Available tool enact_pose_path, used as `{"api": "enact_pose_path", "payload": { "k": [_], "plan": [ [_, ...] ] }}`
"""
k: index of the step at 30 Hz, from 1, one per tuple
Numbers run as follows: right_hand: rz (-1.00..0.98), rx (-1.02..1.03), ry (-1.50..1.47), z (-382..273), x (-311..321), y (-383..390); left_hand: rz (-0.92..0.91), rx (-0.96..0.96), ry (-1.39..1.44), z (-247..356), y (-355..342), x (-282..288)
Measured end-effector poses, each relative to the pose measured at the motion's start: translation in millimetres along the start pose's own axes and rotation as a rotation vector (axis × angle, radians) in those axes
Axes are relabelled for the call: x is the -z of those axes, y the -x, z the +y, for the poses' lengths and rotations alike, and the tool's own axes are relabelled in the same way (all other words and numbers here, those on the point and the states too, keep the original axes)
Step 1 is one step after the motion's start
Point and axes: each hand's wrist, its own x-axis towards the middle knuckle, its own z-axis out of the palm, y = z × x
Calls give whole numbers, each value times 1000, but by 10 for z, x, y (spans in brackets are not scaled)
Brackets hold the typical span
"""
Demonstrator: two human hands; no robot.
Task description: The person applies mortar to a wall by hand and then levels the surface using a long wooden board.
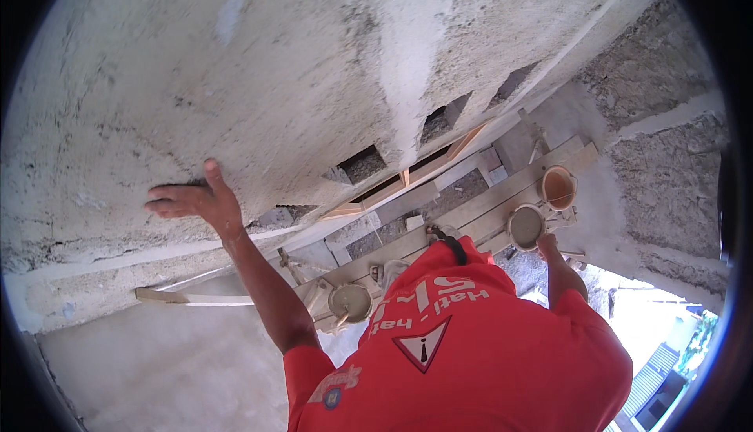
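Note:
My left hand (192,196) rests on the rough plastered wall (235,94), fingers spread and thumb raised. Down to the right, my right hand (548,245) is at the near rim of a bucket of grey wet mix (525,224), fingers bent; exactly what they grip is too small to make out. Another bucket (558,181), orange inside and with a wire handle, stands just beyond it. A third container of grey mix (347,300), with a stick or handle in it, sits lower left on the planks (478,212).
Below me is a narrow plank platform where my feet stand. Square recesses (361,164) and a wooden frame (404,178) line the wall. A rough side wall (659,181) is at the right. Past the platform's lower right edge is a drop toward a bright yard with a gate (647,389).

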Motion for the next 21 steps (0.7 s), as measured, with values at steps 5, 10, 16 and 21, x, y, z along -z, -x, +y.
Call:
{"api": "enact_pose_path", "payload": {
  "k": [5,10,16,21],
  "plan": [
    [257,172,-173,-115,211,-154,-6,55,-2,94,61,-6],
    [419,396,-289,-532,1309,-542,6,60,-40,85,30,55],
    [181,104,-902,-818,1856,-692,-9,94,-41,109,-12,85],
    [240,-37,-481,-309,873,-675,6,7,-9,19,22,-202]
  ]
}}
